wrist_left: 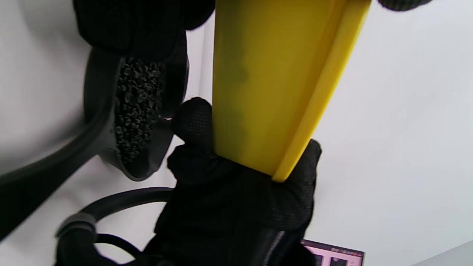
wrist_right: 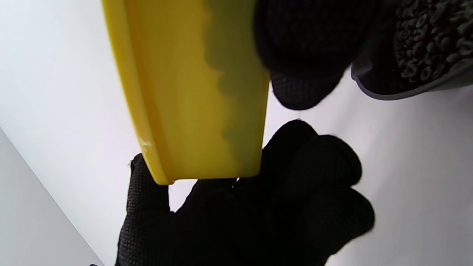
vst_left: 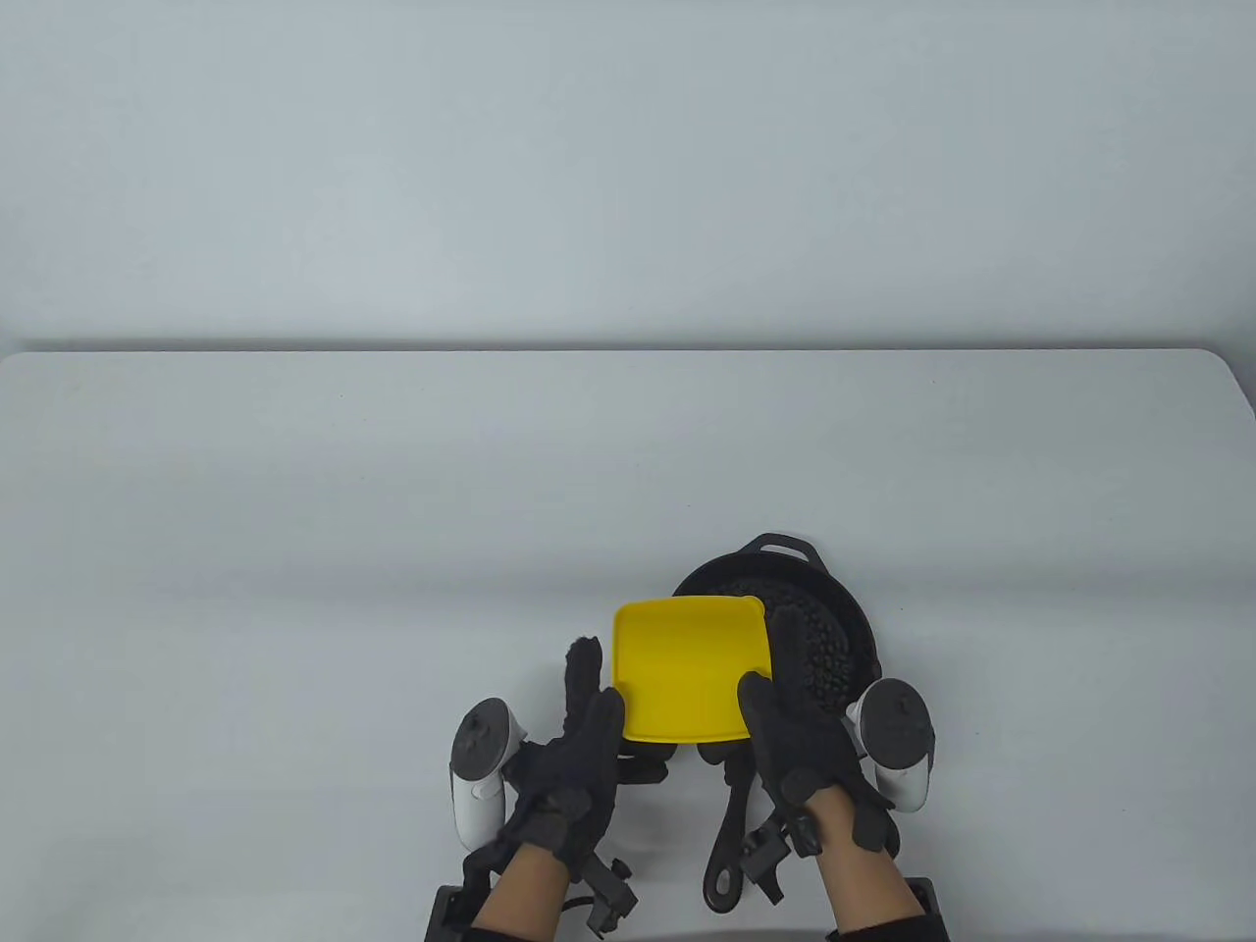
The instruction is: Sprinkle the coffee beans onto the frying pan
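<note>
A yellow square container [vst_left: 687, 667] is held between both hands just above the table, over the left rim of the black frying pan [vst_left: 844, 608]. Its flat yellow face shows to the table view; I see no beans on it. Dark coffee beans [vst_left: 824, 657] lie in the pan. My left hand [vst_left: 601, 687] grips the container's left edge and my right hand [vst_left: 775, 677] grips its right edge. The left wrist view shows the container [wrist_left: 273, 81] on edge against my palm, with the beans [wrist_left: 136, 111] beside it. The right wrist view shows the container [wrist_right: 192, 92] and the beans [wrist_right: 425, 44].
The pan's long handle [vst_left: 731, 834] points toward the table's front edge, between my wrists. A small loop handle [vst_left: 785, 545] sits at the pan's far side. The white table [vst_left: 392, 540] stretches away to the left and back.
</note>
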Demonstrator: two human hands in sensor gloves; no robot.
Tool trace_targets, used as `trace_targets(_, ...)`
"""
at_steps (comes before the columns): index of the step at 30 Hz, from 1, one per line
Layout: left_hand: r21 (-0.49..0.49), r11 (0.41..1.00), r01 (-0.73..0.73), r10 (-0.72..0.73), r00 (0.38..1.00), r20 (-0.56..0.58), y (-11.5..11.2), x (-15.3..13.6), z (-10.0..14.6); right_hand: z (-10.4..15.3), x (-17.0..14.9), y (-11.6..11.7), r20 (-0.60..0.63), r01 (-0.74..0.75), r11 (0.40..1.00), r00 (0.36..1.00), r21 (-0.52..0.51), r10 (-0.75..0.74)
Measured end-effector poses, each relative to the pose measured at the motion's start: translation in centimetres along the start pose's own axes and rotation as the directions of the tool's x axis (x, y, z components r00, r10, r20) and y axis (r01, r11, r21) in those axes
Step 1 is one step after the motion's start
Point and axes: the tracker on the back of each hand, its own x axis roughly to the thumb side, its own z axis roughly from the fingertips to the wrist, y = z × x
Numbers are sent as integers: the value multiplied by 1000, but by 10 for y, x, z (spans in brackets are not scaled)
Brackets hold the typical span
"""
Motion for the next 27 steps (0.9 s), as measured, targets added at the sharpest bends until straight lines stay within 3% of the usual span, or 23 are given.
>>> trace_targets(10,71,994,86,-84,996,-26,5,5,0,-3,-8,0,-41,30,999,999,28,-29)
trace_targets(14,109,989,102,-100,995,-25,11,10,2,-5,1,-2,-9,-118,993,993,23,118)
trace_targets(17,182,976,120,-114,993,-44,22,13,7,1,17,-12,44,-451,887,889,-103,457)
trace_targets(20,270,954,130,-115,991,-68,36,16,14,6,26,-20,44,-649,747,750,-144,660)
trace_targets(21,306,940,148,-126,988,-89,43,16,18,7,28,-22,29,-701,700,704,-132,710)
trace_targets(25,405,887,224,-164,970,-177,62,16,30,7,30,-30,-41,-794,606,608,-44,793)
trace_targets(27,438,860,261,-185,960,-209,69,17,34,5,29,-33,-102,-838,538,530,88,842)
